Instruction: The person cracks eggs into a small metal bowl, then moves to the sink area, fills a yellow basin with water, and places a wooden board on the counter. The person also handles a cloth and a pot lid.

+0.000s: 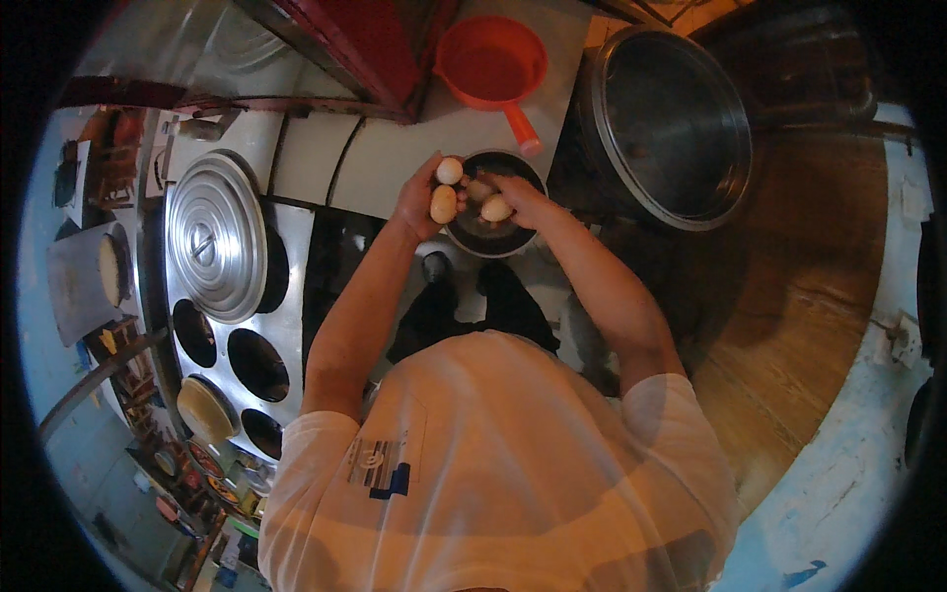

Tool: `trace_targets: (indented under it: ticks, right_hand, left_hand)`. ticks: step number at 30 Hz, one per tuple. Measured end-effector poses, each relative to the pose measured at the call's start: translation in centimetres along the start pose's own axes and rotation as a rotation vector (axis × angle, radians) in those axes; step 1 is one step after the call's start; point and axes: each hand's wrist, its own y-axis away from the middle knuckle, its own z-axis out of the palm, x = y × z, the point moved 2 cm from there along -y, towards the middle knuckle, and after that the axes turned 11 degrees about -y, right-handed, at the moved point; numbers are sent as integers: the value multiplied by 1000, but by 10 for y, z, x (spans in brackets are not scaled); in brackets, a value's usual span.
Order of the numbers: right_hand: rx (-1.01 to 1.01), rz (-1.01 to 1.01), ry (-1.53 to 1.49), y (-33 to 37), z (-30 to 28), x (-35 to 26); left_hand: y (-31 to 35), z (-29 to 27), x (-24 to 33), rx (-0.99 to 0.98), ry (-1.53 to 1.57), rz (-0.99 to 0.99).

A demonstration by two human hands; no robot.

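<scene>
Bowl [483, 241] partly hidden behind left hand [420, 203]; shirt [503, 444] cut off.

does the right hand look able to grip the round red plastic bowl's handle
Probably not freely: the bowl's handle points toward the right hand, apparently unobstructed, but that hand seems occupied with a smooth, pale brown oval egg.

Dark striped print [379, 468] on the pale shirt [533, 444], any lettering illegible.
</scene>
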Motion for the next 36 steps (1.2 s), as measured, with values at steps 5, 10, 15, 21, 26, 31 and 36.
trace_targets:
  ticks: [5,10,15,21,26,31,36]
  right_hand:
    - [-53,105,-427,20,-8,-5]
    - [-139,115,-586,31,-13,-2]
    - [-153,-107,-597,71,-18,-30]
    - [172,-585,-519,126,-123,-89]
    - [774,-592,126,105,-260,-101]
    - [908,-357,958,59,-337,-91]
    - [762,-288,1222,12,-376,-67]
  left_hand:
    - [4,-3,2,-60,61,-3]
    - [5,-3,2,-85,92,-26]
    - [7,8,-2,-108,29,-89]
    - [-13,19,-20,-76,-318,-154]
    - [-58,6,-53,38,-1179,50]
    - [-76,-7,-77,96,-1835,192]
    - [-94,-36,-100,71,-1911,445]
